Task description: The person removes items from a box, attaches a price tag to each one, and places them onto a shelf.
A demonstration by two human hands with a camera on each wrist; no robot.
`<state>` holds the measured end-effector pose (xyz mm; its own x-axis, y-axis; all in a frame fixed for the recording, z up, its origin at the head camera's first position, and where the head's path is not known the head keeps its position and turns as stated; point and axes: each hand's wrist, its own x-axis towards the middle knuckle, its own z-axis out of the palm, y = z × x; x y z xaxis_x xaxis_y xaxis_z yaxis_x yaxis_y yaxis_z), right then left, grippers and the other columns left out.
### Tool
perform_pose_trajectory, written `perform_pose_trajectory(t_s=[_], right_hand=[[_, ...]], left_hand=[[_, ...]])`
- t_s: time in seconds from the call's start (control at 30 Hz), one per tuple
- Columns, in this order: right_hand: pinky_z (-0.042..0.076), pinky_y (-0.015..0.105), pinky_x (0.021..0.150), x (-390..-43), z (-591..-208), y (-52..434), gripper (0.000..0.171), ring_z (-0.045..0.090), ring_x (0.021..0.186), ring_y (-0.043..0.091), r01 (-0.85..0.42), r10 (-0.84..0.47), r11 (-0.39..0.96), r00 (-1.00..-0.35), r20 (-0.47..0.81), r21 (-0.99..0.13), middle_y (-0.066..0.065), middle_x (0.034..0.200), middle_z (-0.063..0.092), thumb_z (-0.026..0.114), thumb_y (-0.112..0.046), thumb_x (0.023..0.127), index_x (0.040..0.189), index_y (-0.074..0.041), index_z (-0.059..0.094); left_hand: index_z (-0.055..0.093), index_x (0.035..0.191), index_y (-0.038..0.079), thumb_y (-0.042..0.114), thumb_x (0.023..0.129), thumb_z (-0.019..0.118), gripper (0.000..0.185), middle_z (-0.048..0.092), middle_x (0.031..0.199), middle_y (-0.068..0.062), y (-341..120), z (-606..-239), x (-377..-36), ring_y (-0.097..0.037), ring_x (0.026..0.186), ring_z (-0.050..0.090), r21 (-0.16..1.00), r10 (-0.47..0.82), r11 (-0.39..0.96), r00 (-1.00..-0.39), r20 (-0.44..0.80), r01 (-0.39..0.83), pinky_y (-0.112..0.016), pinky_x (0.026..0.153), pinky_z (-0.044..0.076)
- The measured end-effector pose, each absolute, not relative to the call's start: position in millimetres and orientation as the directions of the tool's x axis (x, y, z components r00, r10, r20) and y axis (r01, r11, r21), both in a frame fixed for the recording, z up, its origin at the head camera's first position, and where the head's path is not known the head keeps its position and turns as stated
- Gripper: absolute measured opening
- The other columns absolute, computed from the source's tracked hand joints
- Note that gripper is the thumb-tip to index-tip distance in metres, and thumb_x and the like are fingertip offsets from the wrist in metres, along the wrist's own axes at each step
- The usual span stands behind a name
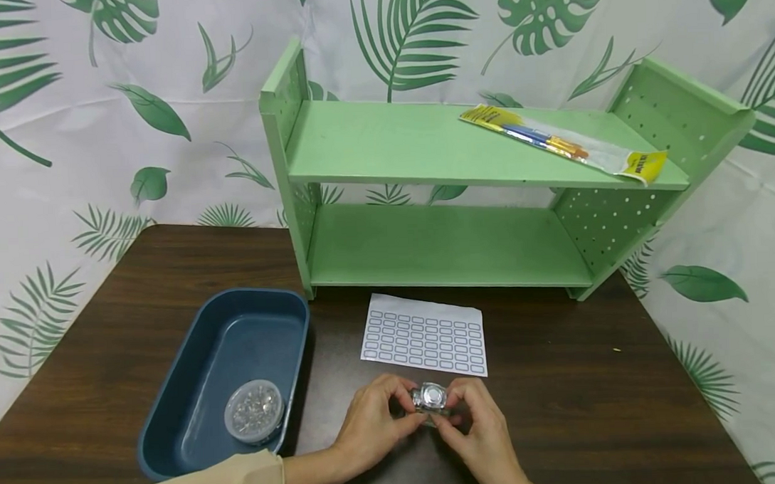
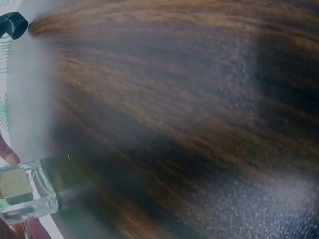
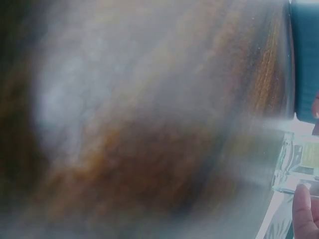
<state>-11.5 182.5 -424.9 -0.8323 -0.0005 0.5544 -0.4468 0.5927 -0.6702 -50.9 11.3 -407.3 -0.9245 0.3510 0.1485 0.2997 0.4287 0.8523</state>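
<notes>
Right now both hands pinch a small clear box (image 1: 429,398) between them, just above the dark wooden table (image 1: 591,391) near its front edge. The left hand (image 1: 373,422) has thumb and fingers curled onto the box's left side, and the right hand (image 1: 476,427) grips the right side the same way. In the left wrist view the box (image 2: 22,194) shows as a clear square case with a tan piece inside, a fingertip (image 2: 7,154) touching its edge. Just beyond the hands lies a sheet of blank labels (image 1: 424,334). To the left sits a blue tub (image 1: 195,412) holding a round clear container (image 1: 254,411) of small clear bits. Behind stands a green shelf (image 1: 439,247), with a packet of pens (image 1: 563,144) on its upper board
</notes>
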Motion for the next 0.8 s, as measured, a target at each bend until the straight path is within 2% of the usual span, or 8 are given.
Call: perform_pose_trajectory(t_s=[0.23,0.5,0.8], right_hand=[[0.05,0.013,0.056,-11.9,-425.4,185.5,0.05,0.053,0.091,-0.008,-0.441,0.003,0.568,-0.843,0.538,-0.694,0.001,0.094,0.056,0.082,0.021,0.055,0.088,-0.005,0.054],[0.055,0.018,0.056,-10.9,-426.2,186.8,0.047,0.054,0.095,-0.01,-0.401,0.027,0.527,-0.874,0.486,-0.749,0.006,0.096,0.06,0.081,0.019,0.059,0.094,-0.003,0.059],[0.056,0.019,0.057,-9.7,-425.0,186.9,0.045,0.053,0.095,-0.01,-0.37,0.037,0.527,-0.889,0.456,-0.765,0.007,0.097,0.062,0.081,0.018,0.06,0.096,-0.004,0.064]], left_hand=[[0.06,0.07,0.016,0.009,0.072,0.084,0.024,0.073,0.099,0.001,9.2,-406.5,-52.3,-0.014,0.094,0.068,0.856,0.371,0.415,-0.916,0.15,0.308,-0.025,0.078,0.051],[0.061,0.071,0.014,0.008,0.074,0.082,0.022,0.074,0.103,-0.004,6.2,-403.6,-55.3,-0.017,0.094,0.067,0.884,0.397,0.372,-0.909,0.122,0.282,-0.017,0.066,0.047],[0.062,0.073,0.013,0.007,0.076,0.08,0.02,0.074,0.106,-0.008,3.9,-400.9,-56.8,-0.004,0.085,0.061,0.906,0.416,0.356,-0.907,0.065,0.228,-0.015,0.062,0.047]])
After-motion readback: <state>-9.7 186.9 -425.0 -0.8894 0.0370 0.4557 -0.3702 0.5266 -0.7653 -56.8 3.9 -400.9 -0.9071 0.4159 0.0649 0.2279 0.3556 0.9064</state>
